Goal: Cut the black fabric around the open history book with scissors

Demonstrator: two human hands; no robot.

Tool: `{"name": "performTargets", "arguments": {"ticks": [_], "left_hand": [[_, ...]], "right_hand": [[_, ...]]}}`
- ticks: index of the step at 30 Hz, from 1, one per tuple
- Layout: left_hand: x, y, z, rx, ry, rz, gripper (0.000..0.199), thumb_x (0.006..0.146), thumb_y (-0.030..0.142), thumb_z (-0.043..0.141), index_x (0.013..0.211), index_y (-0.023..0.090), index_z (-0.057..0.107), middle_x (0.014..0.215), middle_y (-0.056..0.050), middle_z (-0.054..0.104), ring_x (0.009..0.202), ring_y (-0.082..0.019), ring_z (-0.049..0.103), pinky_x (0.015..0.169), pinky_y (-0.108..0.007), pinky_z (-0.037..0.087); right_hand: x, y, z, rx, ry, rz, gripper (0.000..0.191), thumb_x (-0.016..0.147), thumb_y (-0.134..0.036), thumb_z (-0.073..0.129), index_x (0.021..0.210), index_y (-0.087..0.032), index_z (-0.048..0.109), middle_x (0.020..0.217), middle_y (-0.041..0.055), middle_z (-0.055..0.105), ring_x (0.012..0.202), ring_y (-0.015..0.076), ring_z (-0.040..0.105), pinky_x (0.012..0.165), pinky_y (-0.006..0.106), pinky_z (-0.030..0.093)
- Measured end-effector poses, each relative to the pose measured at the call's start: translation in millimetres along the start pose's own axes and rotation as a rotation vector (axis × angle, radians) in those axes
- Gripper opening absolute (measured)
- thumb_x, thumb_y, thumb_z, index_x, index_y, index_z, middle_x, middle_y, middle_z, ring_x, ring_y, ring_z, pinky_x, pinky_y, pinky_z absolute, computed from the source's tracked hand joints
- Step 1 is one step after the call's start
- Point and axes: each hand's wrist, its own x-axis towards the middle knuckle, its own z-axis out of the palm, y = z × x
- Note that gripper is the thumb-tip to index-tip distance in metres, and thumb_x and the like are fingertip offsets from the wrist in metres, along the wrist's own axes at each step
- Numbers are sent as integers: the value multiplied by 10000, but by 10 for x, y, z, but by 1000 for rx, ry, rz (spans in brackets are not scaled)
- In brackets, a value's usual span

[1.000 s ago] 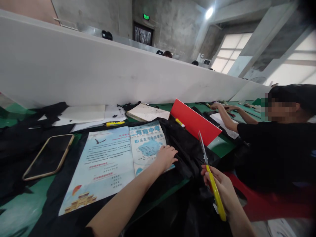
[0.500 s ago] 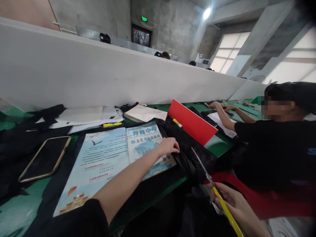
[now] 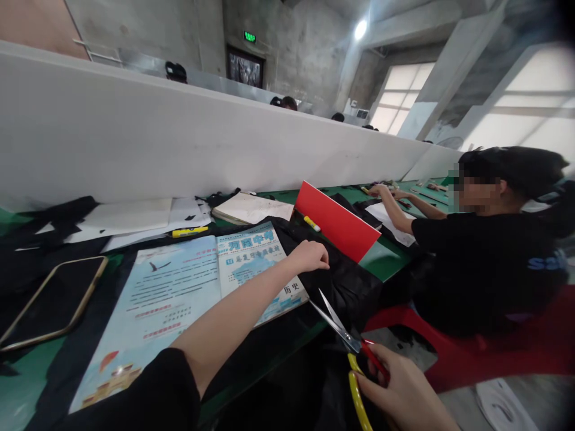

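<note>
My right hand (image 3: pixel 402 380) grips scissors (image 3: pixel 339 329) with yellow and red handles. Their blades stand apart and point up and left, near the lower right corner of the book. My left hand (image 3: pixel 312 256) has its fingers curled down onto the black cloth (image 3: pixel 345 287), pinching it at the book's right edge. Beneath my left forearm lies the blue and white book (image 3: pixel 245 263), its cover spread flat, face up, on the cloth. The forearm hides part of the cover.
A phone (image 3: pixel 54 302) lies at the left. Behind the book are paper sheets (image 3: pixel 130 215), a yellow marker (image 3: pixel 191 231), a notebook (image 3: pixel 251 208), a glue stick (image 3: pixel 312 224) and a standing red folder (image 3: pixel 336 221). Against a white partition (image 3: pixel 179 143) the table ends; a co-worker (image 3: pixel 489 269) sits at right.
The scissors have swung left and up toward the cloth by the book, and their blades have spread apart. My left hand stays closed on the cloth. The view has turned slightly right.
</note>
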Motion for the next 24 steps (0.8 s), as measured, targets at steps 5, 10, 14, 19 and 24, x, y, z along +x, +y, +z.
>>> {"name": "performTargets", "arguments": {"ticks": [5, 10, 14, 19, 24], "left_hand": [[33, -15, 85, -19, 30, -76, 155, 790, 340, 628, 849, 236, 728, 854, 7, 728, 814, -157, 652, 722, -231, 453], [80, 13, 24, -18, -4, -84, 129, 751, 318, 654, 804, 228, 730, 851, 8, 730, 792, -155, 653, 669, -213, 454], [86, 91, -58, 20, -28, -66, 76, 721, 252, 669, 767, 231, 726, 833, 15, 731, 816, -157, 651, 696, -223, 441], [67, 147, -77, 96, -14, -30, 64, 741, 240, 657, 757, 222, 716, 827, 5, 729, 838, -176, 650, 794, -298, 405], [28, 195, -61, 178, 26, -6, 65, 757, 222, 644, 753, 209, 707, 804, -9, 720, 816, -185, 648, 797, -332, 367]], "right_hand": [[165, -139, 35, -23, 56, 18, 283, 769, -500, 534, 734, -219, 525, 678, 16, 605, 626, 188, 552, 572, 265, 330], [354, -184, 28, -13, 84, 38, 298, 778, -491, 526, 670, -217, 479, 641, 14, 592, 593, 173, 534, 547, 258, 298], [459, -189, 22, 8, 96, 2, 333, 773, -494, 537, 618, -212, 449, 605, 4, 565, 561, 153, 496, 530, 250, 280], [600, -198, -9, 52, 79, -42, 359, 780, -498, 528, 585, -205, 455, 559, -4, 529, 529, 138, 460, 503, 250, 256], [804, -191, 1, 29, 68, -44, 400, 787, -532, 506, 564, -201, 469, 545, 3, 511, 536, 144, 466, 493, 247, 257]]}}
